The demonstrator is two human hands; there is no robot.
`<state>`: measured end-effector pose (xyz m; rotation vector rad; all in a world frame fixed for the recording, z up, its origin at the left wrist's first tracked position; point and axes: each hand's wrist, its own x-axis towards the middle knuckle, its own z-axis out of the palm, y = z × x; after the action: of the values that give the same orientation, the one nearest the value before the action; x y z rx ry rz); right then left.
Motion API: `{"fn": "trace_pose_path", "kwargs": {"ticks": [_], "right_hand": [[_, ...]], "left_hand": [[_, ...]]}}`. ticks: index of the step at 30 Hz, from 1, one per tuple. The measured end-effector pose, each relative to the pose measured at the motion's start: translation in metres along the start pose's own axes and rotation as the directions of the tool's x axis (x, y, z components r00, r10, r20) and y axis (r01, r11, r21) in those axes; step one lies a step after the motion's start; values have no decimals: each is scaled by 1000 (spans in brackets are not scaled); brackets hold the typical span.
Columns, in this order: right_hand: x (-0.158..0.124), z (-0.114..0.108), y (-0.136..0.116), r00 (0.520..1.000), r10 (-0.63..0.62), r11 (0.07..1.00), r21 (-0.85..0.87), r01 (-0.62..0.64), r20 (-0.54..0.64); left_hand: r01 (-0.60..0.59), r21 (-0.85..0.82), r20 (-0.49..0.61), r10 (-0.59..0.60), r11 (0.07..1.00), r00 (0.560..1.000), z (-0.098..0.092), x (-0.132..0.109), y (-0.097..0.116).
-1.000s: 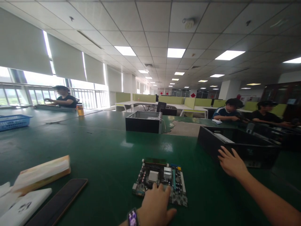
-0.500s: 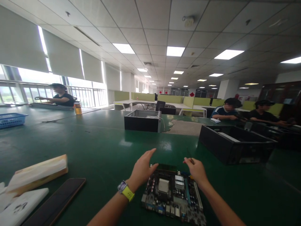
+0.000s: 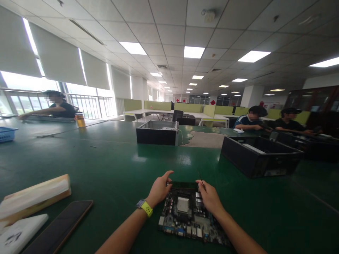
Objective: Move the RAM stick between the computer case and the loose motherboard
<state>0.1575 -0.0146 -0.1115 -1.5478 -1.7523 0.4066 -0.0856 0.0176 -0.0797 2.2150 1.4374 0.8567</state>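
Note:
A green motherboard [image 3: 185, 217] lies flat on the dark green table [image 3: 111, 165] just in front of me. A dark memory module [image 3: 182, 185] stands along its far edge. My left hand [image 3: 159, 189], with a yellow-strapped watch on the wrist, curls round the module's left end, forefinger above and thumb beside it. My right hand [image 3: 209, 197] rests closed at the module's right end. A thin dark stick [image 3: 201, 179] pokes up from its fingers.
An open black computer case [image 3: 258, 160] stands to the right, another case [image 3: 157, 135] farther back. At my left lie a dark phone [image 3: 62, 225], a tan box [image 3: 34, 198] and a white booklet [image 3: 18, 234]. Other people sit at the far tables.
My left hand moved from the board's near edge to the module's left end. My right hand left the black case and came to the module's right end. Both settled lower on the board.

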Motion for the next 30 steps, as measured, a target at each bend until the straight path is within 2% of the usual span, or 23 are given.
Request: {"fn": "trace_pose_path", "kwargs": {"ticks": [8, 16, 22, 30], "right_hand": [[-3, -1, -5, 999, -30, 997, 69, 32, -25], [-3, 1, -4, 998, -48, 996, 79, 51, -33], [-1, 4, 1, 997, -77, 987, 138, 80, -25], [-1, 3, 1, 995, -91, 982, 162, 95, -27]], "left_hand": [[-9, -115, 21, 12, 993, 1000, -2, 0, -1], [-2, -110, 33, 5, 994, 999, -3, 1, 1], [-26, -58, 36, 28, 998, 999, -4, -1, -2], [-55, -71, 77, 60, 996, 995, -6, -3, -1]]}}
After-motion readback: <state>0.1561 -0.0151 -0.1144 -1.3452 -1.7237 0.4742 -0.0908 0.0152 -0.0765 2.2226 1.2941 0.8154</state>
